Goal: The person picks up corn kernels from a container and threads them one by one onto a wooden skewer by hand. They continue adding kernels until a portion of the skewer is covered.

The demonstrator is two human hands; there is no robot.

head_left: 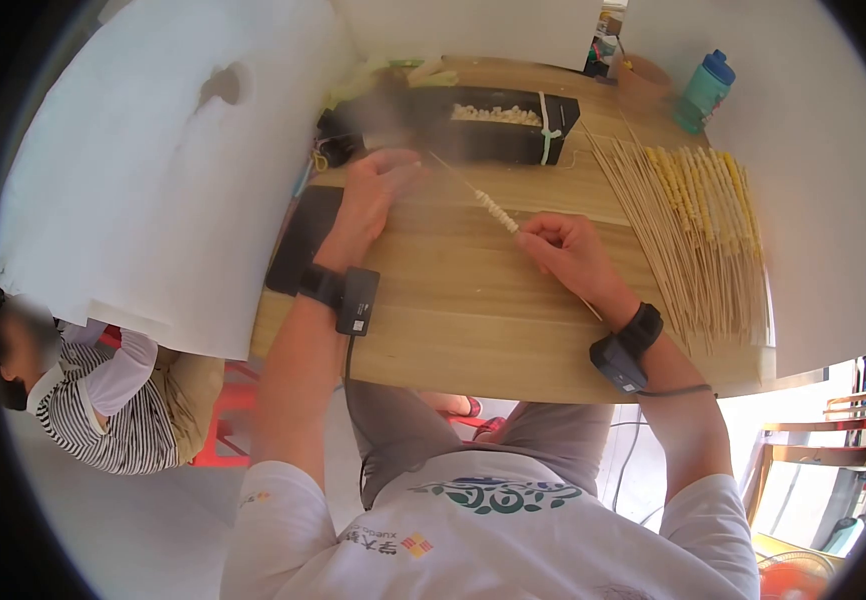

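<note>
My right hand (571,258) pinches a thin wooden skewer over the middle of the table. Small pale pieces (496,211) are threaded in a row on the skewer just beyond my fingertips. Its bare tip points up and left toward my left hand (378,190). My left hand is closed, thumb and fingertips together, in front of the black box; what they pinch, if anything, is too small to make out. The long black box (498,140) holds more small pale pieces, and a pale band wraps round its right end. A blurred patch hides the box's left part.
Bare skewers (643,240) and skewers with yellow pieces (708,195) lie on the table's right side. A blue bottle (705,92) and a brownish pot (643,82) stand at the back right. A dark flat object (303,240) lies at left. Another person (103,400) sits lower left.
</note>
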